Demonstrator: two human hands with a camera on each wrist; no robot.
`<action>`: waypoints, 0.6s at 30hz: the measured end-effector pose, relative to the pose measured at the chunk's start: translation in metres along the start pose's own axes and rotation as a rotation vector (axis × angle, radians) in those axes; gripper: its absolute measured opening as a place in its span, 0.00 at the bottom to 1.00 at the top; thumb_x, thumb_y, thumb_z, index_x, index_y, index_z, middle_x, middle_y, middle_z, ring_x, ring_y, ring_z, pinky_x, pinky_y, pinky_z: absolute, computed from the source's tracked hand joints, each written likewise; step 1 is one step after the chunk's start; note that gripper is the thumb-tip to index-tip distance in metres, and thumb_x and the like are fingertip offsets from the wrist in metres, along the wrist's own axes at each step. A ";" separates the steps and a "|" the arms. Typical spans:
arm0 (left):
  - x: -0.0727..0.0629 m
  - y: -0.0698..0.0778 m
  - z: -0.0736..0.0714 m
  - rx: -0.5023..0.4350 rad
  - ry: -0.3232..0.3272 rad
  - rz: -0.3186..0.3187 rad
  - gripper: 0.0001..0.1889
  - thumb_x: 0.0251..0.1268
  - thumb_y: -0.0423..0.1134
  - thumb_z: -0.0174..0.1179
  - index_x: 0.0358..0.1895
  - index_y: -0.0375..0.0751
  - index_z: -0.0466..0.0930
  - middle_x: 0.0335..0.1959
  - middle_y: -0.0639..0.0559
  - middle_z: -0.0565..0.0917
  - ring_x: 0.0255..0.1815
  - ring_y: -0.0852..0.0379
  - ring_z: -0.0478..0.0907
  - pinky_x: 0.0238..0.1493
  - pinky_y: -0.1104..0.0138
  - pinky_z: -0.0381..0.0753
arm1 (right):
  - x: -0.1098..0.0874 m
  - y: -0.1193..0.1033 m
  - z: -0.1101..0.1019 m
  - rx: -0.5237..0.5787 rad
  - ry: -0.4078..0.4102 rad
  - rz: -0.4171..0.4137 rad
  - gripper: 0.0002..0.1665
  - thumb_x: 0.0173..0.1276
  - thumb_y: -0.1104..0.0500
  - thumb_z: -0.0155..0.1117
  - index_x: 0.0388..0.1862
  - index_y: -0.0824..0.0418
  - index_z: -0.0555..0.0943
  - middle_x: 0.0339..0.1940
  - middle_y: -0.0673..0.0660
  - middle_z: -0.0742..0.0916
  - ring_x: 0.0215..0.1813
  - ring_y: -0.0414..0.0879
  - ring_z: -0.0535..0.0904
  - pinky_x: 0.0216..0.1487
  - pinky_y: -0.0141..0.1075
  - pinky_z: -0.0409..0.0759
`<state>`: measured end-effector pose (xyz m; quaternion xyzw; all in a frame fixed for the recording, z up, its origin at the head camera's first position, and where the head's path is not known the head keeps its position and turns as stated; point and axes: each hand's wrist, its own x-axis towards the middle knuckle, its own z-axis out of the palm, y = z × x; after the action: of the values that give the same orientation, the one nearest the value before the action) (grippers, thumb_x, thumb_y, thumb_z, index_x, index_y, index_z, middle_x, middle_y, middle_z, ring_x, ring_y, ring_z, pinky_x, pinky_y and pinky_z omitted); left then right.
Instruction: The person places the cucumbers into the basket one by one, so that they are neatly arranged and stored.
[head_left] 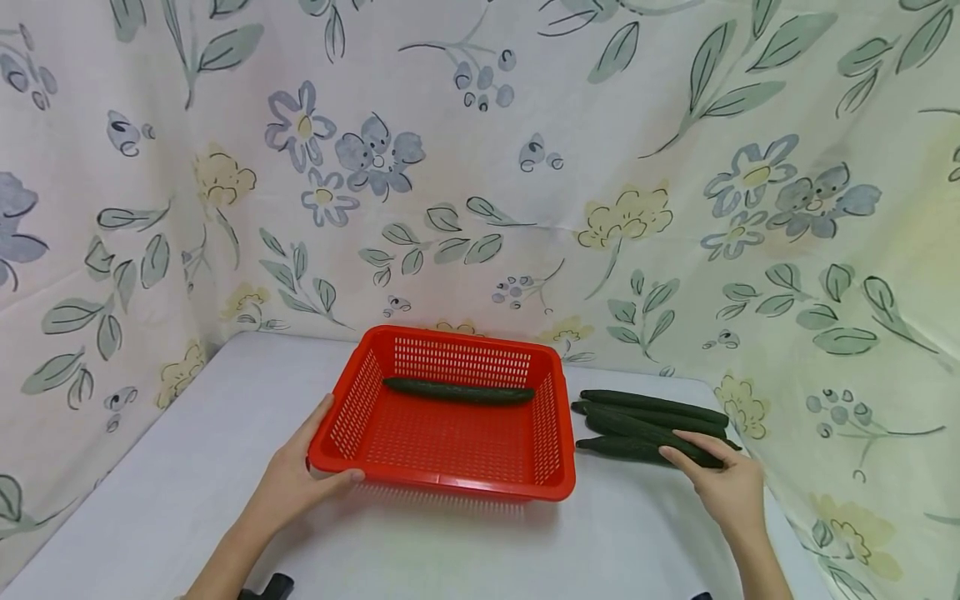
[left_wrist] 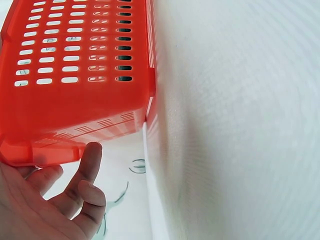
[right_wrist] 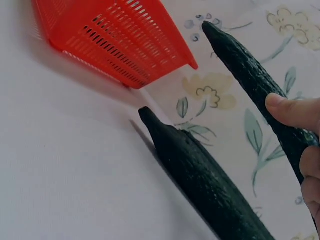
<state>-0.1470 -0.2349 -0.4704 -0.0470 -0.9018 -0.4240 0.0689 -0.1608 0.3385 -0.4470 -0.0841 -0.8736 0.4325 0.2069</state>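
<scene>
A red plastic basket (head_left: 450, 487) with slotted walls sits at mid-table in the head view. One dark green cucumber (head_left: 457, 392) lies inside it, along the back wall. My left hand (head_left: 296, 475) holds the basket's front left corner, thumb along the front rim and fingers at the left side; the left wrist view shows those fingers bent near the rim. To the basket's right, my right hand (head_left: 723, 479) grips a cucumber (right_wrist: 250, 75) near its right end. Raised above the others in the right wrist view, this cucumber has the thumb pressed on its side.
More cucumbers (head_left: 652, 400) lie side by side right of the basket, one cucumber (head_left: 622, 447) nearest the front. White cloth (head_left: 420, 558) covers the table. A floral curtain (head_left: 480, 167) hangs close behind and along both sides.
</scene>
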 end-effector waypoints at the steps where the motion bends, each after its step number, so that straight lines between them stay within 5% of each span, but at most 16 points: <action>1: 0.000 0.000 0.000 0.002 -0.001 0.001 0.64 0.55 0.61 0.79 0.89 0.57 0.43 0.84 0.36 0.60 0.77 0.31 0.67 0.61 0.36 0.82 | 0.001 -0.001 0.002 0.003 -0.008 -0.001 0.26 0.60 0.50 0.85 0.55 0.59 0.91 0.42 0.21 0.82 0.15 0.47 0.77 0.19 0.30 0.75; 3: 0.000 0.000 0.000 0.004 0.000 0.003 0.64 0.55 0.61 0.79 0.89 0.56 0.43 0.84 0.36 0.60 0.77 0.31 0.67 0.62 0.36 0.82 | 0.005 -0.004 0.007 -0.003 -0.023 -0.008 0.26 0.60 0.49 0.85 0.56 0.58 0.91 0.43 0.22 0.83 0.17 0.43 0.77 0.20 0.30 0.76; 7: 0.000 -0.001 0.000 0.004 0.002 0.007 0.64 0.55 0.61 0.79 0.89 0.56 0.43 0.84 0.36 0.61 0.77 0.31 0.67 0.62 0.36 0.82 | 0.013 -0.016 0.019 -0.033 -0.052 -0.028 0.27 0.61 0.45 0.84 0.56 0.54 0.92 0.53 0.41 0.91 0.44 0.37 0.84 0.35 0.24 0.80; 11: 0.000 -0.002 0.000 -0.002 0.002 0.010 0.64 0.56 0.61 0.79 0.89 0.57 0.43 0.84 0.36 0.60 0.78 0.31 0.66 0.62 0.36 0.82 | 0.021 -0.033 0.035 -0.034 -0.085 -0.029 0.29 0.61 0.41 0.83 0.57 0.53 0.91 0.62 0.58 0.89 0.68 0.50 0.80 0.60 0.36 0.81; 14: 0.000 -0.002 0.000 -0.004 0.005 0.013 0.64 0.55 0.61 0.79 0.89 0.57 0.44 0.84 0.37 0.61 0.78 0.31 0.66 0.62 0.36 0.82 | 0.026 -0.044 0.049 -0.016 -0.115 -0.033 0.31 0.62 0.39 0.82 0.58 0.55 0.91 0.63 0.60 0.89 0.69 0.57 0.80 0.64 0.51 0.80; 18: 0.000 -0.003 0.001 0.001 0.008 0.017 0.64 0.55 0.61 0.79 0.89 0.57 0.44 0.84 0.36 0.61 0.78 0.31 0.66 0.62 0.36 0.82 | 0.034 -0.059 0.067 0.027 -0.157 -0.039 0.31 0.61 0.39 0.82 0.57 0.55 0.91 0.51 0.60 0.91 0.50 0.51 0.84 0.48 0.42 0.84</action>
<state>-0.1477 -0.2362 -0.4727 -0.0528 -0.9013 -0.4232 0.0760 -0.2181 0.2654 -0.4268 -0.0303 -0.8827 0.4453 0.1470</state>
